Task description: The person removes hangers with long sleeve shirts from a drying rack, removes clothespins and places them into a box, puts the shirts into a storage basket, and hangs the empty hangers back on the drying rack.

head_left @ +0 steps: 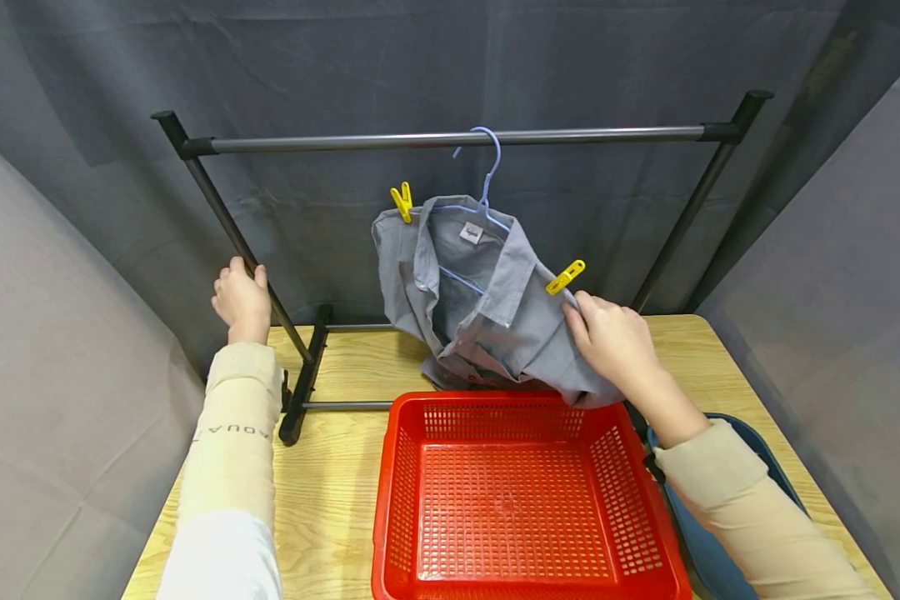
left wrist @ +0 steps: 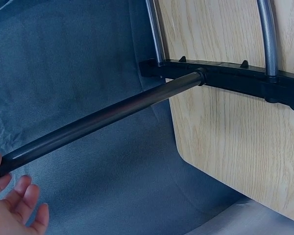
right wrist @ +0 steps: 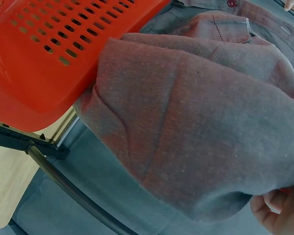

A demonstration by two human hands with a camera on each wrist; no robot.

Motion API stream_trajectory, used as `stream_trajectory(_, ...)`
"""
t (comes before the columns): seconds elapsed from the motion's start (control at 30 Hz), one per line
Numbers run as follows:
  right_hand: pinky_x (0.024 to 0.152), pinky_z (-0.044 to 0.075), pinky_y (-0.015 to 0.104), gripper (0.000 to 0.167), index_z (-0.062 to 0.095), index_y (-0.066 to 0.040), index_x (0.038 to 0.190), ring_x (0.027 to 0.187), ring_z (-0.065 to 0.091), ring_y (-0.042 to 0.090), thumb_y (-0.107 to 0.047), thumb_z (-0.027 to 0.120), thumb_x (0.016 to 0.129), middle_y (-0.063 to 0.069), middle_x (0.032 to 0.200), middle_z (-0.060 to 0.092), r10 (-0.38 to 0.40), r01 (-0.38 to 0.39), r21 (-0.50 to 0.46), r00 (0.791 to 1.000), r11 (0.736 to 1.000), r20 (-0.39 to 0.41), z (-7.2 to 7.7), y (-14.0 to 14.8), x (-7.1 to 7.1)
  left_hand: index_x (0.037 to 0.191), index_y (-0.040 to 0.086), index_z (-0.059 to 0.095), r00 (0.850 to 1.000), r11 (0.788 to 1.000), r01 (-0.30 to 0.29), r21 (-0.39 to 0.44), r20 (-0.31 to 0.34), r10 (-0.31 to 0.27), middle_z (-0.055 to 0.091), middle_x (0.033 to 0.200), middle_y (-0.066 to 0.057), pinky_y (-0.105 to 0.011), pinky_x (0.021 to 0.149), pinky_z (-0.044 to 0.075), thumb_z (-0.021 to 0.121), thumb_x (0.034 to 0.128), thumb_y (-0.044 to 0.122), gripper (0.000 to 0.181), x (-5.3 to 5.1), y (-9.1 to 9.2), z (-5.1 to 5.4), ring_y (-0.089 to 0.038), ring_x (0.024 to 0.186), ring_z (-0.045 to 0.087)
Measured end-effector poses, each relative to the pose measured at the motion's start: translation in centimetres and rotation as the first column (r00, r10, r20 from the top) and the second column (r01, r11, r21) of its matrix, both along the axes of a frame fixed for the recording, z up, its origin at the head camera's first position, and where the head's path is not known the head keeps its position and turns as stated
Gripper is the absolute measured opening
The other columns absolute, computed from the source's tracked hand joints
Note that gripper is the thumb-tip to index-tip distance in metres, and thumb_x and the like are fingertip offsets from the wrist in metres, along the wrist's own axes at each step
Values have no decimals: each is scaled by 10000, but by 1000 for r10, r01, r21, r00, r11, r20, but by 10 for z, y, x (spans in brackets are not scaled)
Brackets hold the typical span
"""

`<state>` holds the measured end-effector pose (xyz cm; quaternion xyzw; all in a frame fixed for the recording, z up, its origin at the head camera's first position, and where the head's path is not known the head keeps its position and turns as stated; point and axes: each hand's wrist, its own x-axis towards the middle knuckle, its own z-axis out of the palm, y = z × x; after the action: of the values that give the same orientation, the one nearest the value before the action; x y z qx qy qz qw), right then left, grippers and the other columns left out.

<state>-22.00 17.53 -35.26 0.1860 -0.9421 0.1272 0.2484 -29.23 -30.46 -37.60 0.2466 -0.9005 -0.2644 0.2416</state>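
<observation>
A grey collared shirt (head_left: 525,333) hangs on a light-blue hanger (head_left: 489,179), hooked over the rack's top bar (head_left: 307,142). One yellow clothespin (head_left: 402,202) is on the shoulder at the left, another yellow clothespin (head_left: 566,277) on the shoulder at the right. My right hand (head_left: 611,337) pinches the shirt just below the right-hand clothespin; in the right wrist view the sleeve (right wrist: 186,112) drapes down from the fingers. My left hand (head_left: 242,296) holds the rack's left post (left wrist: 103,117) between thumb and forefinger, with the other fingers loosely bent away from it.
A red plastic basket (head_left: 510,394) stands in front of the shirt on the wooden table (head_left: 330,492). Beside it, partly under my right forearm, is a blue basket (head_left: 757,442). The rack's black foot (head_left: 300,400) rests at the left. Grey cloth surrounds the table.
</observation>
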Motion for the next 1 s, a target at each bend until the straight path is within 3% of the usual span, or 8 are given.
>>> stream_trajectory(0.37, 491, 352, 406, 245, 452, -75, 717, 577, 526, 320, -206, 493, 920, 90, 619, 486, -21, 21, 4, 997, 1000, -70, -2, -1, 0, 1250, 26, 467, 1000, 1000, -16, -22, 11, 17, 507, 1211, -237, -530, 908, 307, 437, 955, 285, 393, 0, 3, 2, -406, 1129, 437)
stream_trajectory(0.6, 616, 378, 448, 272, 430, -71, 693, 631, 562, 327, -204, 472, 927, 107, 613, 510, -18, 17, -12, 991, 1000, -134, -4, -1, -2, 1234, 28, 472, 1000, 999, -27, -33, 9, 27, 511, 1211, -230, -517, 919, 284, 431, 959, 293, 384, 0, 4, 1, -396, 1132, 429)
stream_trajectory(1.0, 636, 372, 446, 307, 390, -74, 670, 531, 517, 302, -195, 470, 940, 81, 533, 422, -35, 12, -102, 973, 995, -229, -6, 0, -5, 1264, 37, 456, 1000, 1000, -20, -18, 23, 20, 508, 1229, -221, -519, 927, 280, 409, 968, 307, 403, -1, 4, 1, -393, 1144, 429)
